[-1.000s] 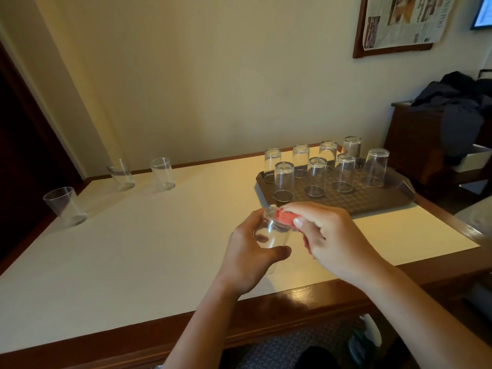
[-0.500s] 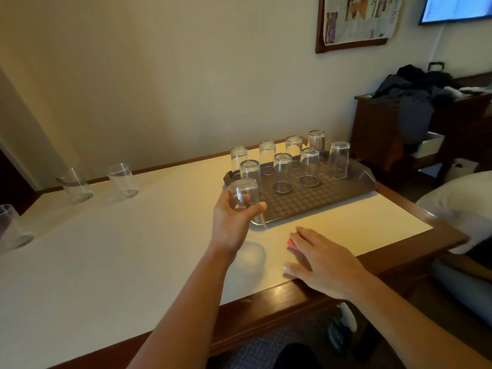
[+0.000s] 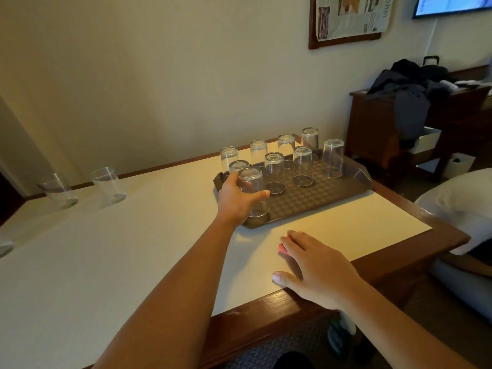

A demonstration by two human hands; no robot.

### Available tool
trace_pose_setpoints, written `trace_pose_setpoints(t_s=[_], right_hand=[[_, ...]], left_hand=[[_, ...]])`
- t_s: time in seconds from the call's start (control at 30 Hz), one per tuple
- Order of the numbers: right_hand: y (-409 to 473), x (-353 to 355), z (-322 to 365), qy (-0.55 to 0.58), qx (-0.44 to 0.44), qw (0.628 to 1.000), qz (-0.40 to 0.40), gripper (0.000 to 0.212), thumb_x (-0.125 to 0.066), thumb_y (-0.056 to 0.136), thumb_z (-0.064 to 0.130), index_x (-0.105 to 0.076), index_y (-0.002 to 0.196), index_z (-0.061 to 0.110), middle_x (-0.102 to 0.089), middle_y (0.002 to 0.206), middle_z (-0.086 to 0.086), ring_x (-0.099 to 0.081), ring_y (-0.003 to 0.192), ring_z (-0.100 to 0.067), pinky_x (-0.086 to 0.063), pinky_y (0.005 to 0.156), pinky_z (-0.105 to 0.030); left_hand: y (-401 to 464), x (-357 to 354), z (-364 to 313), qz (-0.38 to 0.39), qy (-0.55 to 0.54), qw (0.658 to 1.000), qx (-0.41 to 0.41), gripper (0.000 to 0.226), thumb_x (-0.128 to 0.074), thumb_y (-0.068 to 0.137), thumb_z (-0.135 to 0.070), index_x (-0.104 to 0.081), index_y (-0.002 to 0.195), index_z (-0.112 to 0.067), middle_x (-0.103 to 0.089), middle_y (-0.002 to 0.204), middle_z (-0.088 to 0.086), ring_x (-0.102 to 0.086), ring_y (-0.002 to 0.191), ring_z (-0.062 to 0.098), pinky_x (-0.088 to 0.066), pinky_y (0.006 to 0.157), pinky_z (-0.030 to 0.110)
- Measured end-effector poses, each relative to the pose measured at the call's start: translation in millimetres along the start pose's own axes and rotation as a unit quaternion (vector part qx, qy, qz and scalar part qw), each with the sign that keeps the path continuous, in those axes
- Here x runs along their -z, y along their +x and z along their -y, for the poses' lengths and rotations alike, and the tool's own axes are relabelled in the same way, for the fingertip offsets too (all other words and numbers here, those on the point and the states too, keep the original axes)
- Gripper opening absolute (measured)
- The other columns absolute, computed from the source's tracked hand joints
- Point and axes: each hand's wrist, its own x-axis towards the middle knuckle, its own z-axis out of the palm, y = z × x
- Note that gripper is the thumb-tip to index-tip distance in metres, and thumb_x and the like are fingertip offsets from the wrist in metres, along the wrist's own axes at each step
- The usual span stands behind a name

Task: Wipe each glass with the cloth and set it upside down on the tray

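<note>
Head: glass [image 3: 252, 191] in L hand [image 3: 235, 201], cloth [image 3: 282, 248] apparently under R [image 3: 318, 272].

You are facing a plain cream wall [image 3: 159, 75] under dim, warm light. On it, up to your right, hangs a wooden frame [image 3: 343, 41] with newspaper pages [image 3: 351, 14] pinned inside, and beside that the lit corner of a screen [image 3: 452, 5]. Below you is a table [image 3: 106, 249] with a pale top and a dark wooden rim. Off to your right stands a dark wooden dresser [image 3: 372, 129] with dark clothes [image 3: 410, 89] heaped over it. Patterned carpet [image 3: 266, 352] shows at the table's near edge.
</note>
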Motion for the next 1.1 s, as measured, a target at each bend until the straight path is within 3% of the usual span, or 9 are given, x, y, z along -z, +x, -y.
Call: trace_pose_setpoints(t_s=[0.07, 0.2, 0.33, 0.63, 0.77, 0.83, 0.9, 1.0, 1.1], right_hand=[[0.5, -0.2, -0.2, 0.001, 0.002, 1.0, -0.008, 0.083, -0.022, 0.087, 0.082, -0.021, 0.153, 0.031, -0.022, 0.161, 0.009, -0.025, 0.146, -0.012, -0.039, 0.108, -0.032], [1.2, -0.6, -0.8, 0.005, -0.001, 1.0, -0.01, 0.084, -0.023, 0.086, 0.083, -0.022, 0.153, 0.032, -0.022, 0.162, 0.009, -0.025, 0.147, -0.013, -0.039, 0.108, -0.033], [1.5, -0.6, -1.2, 0.003, -0.003, 1.0, -0.002, 0.084, -0.023, 0.087, 0.083, -0.018, 0.154, 0.033, -0.017, 0.163, 0.01, -0.019, 0.149, -0.012, -0.036, 0.111, -0.034], [0.9, -0.2, 0.2, 0.003, -0.014, 1.0, 0.002, 0.085, -0.021, 0.085, 0.084, -0.018, 0.154, 0.035, -0.018, 0.163, 0.012, -0.022, 0.148, -0.011, -0.038, 0.11, -0.033], [0.5, 1.9, 3.0, 0.003, -0.019, 1.0, 0.006, 0.084, -0.022, 0.084, 0.084, -0.02, 0.153, 0.036, -0.019, 0.162, 0.013, -0.023, 0.147, -0.01, -0.039, 0.11, -0.033], [0.6, 2.9, 5.4, 0.006, -0.023, 1.0, 0.008, 0.082, -0.025, 0.085, 0.082, -0.021, 0.153, 0.035, -0.019, 0.162, 0.012, -0.024, 0.146, -0.011, -0.039, 0.11, -0.034], [1.7, 4.4, 11.6, 0.006, -0.024, 1.0, 0.012, 0.08, -0.028, 0.088, 0.079, -0.021, 0.153, 0.034, -0.018, 0.162, 0.011, -0.024, 0.146, -0.012, -0.038, 0.11, -0.035], [6.4, 3.1, 31.9, 0.01, -0.001, 1.0, 0.019, 0.076, -0.03, 0.09, 0.076, -0.021, 0.153, 0.033, -0.017, 0.161, 0.011, -0.024, 0.146, -0.012, -0.037, 0.11, -0.034], [16.6, -3.4, 65.7, 0.014, 0.036, 0.999, 0.028, 0.075, -0.029, 0.091, 0.076, -0.022, 0.152, 0.033, -0.015, 0.161, 0.012, -0.022, 0.146, -0.011, -0.037, 0.109, -0.033]], left_hand=[[0.0, -0.9, 5.8, 0.001, 0.013, 1.0, 0.001, 0.077, -0.094, 0.076, -0.027, -0.054, 0.142, -0.018, -0.068, 0.126, 0.0, -0.067, 0.112, 0.02, -0.059, 0.079, 0.025], [-1.4, -1.0, 15.2, 0.003, 0.037, 0.999, 0.014, 0.085, -0.094, 0.075, -0.029, -0.05, 0.147, -0.018, -0.068, 0.129, 0.002, -0.067, 0.111, 0.022, -0.064, 0.091, 0.045], [-4.3, -0.3, 19.2, 0.019, 0.048, 0.999, 0.012, 0.086, -0.096, 0.073, -0.03, -0.051, 0.145, -0.018, -0.069, 0.126, 0.003, -0.069, 0.111, 0.023, -0.064, 0.09, 0.05], [-18.4, 12.3, 20.3, 0.035, 0.083, 0.996, 0.016, 0.091, -0.09, 0.077, -0.05, -0.046, 0.153, -0.025, -0.064, 0.136, 0.001, -0.063, 0.121, 0.023, -0.058, 0.102, 0.047], [-45.8, 46.0, 27.6, 0.042, 0.121, 0.992, 0.019, 0.077, -0.074, 0.089, -0.056, -0.048, 0.153, -0.02, -0.058, 0.146, 0.004, -0.057, 0.128, 0.022, -0.048, 0.101, 0.034], [-62.6, 75.6, 39.1, 0.047, 0.158, 0.986, 0.034, 0.076, -0.061, 0.091, -0.066, -0.05, 0.151, -0.021, -0.057, 0.15, 0.005, -0.057, 0.125, 0.019, -0.047, 0.102, 0.036], [-76.2, 111.7, 55.9, 0.048, 0.24, 0.968, 0.053, 0.078, -0.049, 0.091, -0.074, -0.051, 0.15, -0.023, -0.056, 0.152, 0.005, -0.057, 0.129, 0.021, -0.046, 0.107, 0.042], [-92.6, 168.0, 82.6, 0.049, 0.401, 0.912, 0.075, 0.072, -0.041, 0.099, -0.073, -0.048, 0.152, -0.026, -0.049, 0.158, 0.002, -0.047, 0.142, 0.025, -0.038, 0.113, 0.049], [-112.4, 216.4, 102.4, 0.042, 0.456, 0.882, 0.114, 0.073, -0.028, 0.1, -0.074, -0.043, 0.155, -0.029, -0.035, 0.168, 0.001, -0.032, 0.152, 0.029, -0.029, 0.119, 0.055]])
